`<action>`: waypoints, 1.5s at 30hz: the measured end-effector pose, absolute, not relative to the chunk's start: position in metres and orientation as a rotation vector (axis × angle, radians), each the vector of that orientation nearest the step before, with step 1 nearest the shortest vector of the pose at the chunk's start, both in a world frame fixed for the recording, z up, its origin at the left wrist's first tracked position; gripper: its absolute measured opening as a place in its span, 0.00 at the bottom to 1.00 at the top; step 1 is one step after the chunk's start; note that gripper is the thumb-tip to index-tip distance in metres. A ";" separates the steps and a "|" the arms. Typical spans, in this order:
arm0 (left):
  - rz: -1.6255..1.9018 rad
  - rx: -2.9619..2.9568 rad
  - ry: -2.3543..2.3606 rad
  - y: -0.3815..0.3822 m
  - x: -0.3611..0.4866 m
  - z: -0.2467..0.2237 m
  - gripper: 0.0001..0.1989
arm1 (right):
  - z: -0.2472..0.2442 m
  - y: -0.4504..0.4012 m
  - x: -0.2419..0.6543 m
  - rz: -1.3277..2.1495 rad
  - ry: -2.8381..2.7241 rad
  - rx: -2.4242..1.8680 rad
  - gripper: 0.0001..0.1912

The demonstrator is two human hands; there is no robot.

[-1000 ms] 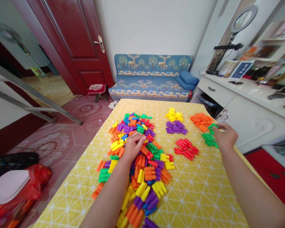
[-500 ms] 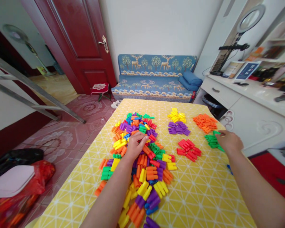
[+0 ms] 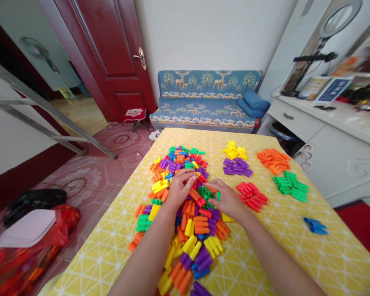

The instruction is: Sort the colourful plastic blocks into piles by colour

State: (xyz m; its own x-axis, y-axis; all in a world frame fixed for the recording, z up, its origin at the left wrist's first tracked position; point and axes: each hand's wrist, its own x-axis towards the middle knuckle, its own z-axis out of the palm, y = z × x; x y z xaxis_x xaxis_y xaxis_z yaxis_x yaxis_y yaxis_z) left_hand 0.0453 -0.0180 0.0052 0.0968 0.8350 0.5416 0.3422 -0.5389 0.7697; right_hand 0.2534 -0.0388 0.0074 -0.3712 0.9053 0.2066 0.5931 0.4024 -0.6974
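Observation:
A mixed pile of colourful plastic building pieces, joined tubes, lies before me, with orange pieces (image 3: 201, 225) and yellow pieces (image 3: 213, 246) among them. My left hand (image 3: 180, 188) rests over the pile's middle, thumb apart from the bent fingers; nothing shows in it. Close beside it, my right hand (image 3: 227, 199) reaches down from the right, thumb and fingers apart around green pieces (image 3: 205, 191) in the pile. Its fingertips partly hide what they touch. Single-colour groups lie to the right: yellow (image 3: 234, 150), purple (image 3: 237, 167), red (image 3: 252, 196), orange (image 3: 273, 160), green (image 3: 291, 186) and blue (image 3: 315, 226).
A yellow patterned cloth (image 3: 274, 246) covers the table. Beyond stand a blue sofa (image 3: 203, 105) and a red door (image 3: 111, 53). A metal ladder (image 3: 46, 107) and bags (image 3: 64, 226) are at left, a white cabinet (image 3: 336, 156) at right.
My right hand has left the green group at the right and come back to the mixed pile beside my left hand. The left hand stays over the pile. The view has shifted slightly.

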 end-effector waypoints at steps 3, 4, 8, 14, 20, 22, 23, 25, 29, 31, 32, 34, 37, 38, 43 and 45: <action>1.430 1.920 1.161 -0.018 0.046 0.005 0.12 | 0.013 -0.041 0.245 0.585 -2.212 -1.373 0.30; 1.422 1.920 1.165 -0.018 0.046 0.005 0.12 | 0.014 -0.041 0.244 0.537 -2.255 -1.402 0.30; 1.415 1.922 1.173 -0.019 0.047 0.005 0.12 | 0.018 -0.040 0.239 0.386 -2.393 -1.478 0.30; 1.411 1.937 1.155 -0.019 0.046 0.005 0.12 | 0.020 -0.036 0.232 0.310 -2.477 -1.439 0.20; 1.415 1.940 1.146 -0.018 0.046 0.004 0.12 | 0.014 -0.034 0.229 0.349 -2.373 -1.528 0.21; 1.407 1.940 1.150 -0.019 0.046 0.004 0.12 | 0.011 -0.034 0.229 0.371 -2.359 -1.521 0.24; 1.403 1.940 1.151 -0.019 0.046 0.004 0.12 | 0.009 -0.034 0.228 0.381 -2.351 -1.515 0.26; 1.396 1.945 1.152 -0.019 0.046 0.005 0.12 | 0.006 -0.033 0.228 0.406 -2.302 -1.473 0.27; 1.360 1.966 1.152 -0.019 0.046 0.007 0.12 | 0.000 -0.029 0.226 0.567 -1.894 -1.286 0.21; 1.319 1.980 1.147 -0.020 0.046 0.007 0.12 | -0.001 -0.027 0.223 0.750 -1.557 -1.240 0.17; 1.295 1.991 1.142 -0.020 0.046 0.007 0.12 | -0.001 -0.027 0.222 0.856 -1.394 -1.214 0.15; 1.254 2.020 1.134 -0.021 0.047 0.007 0.12 | -0.002 -0.027 0.218 1.048 -1.127 -1.118 0.13; 1.207 2.062 1.116 -0.021 0.048 0.006 0.16 | -0.004 -0.028 0.211 1.235 -0.918 -0.950 0.13; 1.196 2.065 1.115 -0.021 0.048 0.005 0.16 | -0.005 -0.028 0.209 1.274 -0.893 -0.922 0.13; 1.180 2.017 1.144 -0.021 0.048 0.004 0.12 | -0.012 -0.032 0.204 1.292 -0.992 -0.905 0.16; 1.182 2.009 1.144 -0.021 0.048 0.005 0.12 | -0.013 -0.033 0.205 1.252 -1.066 -0.918 0.16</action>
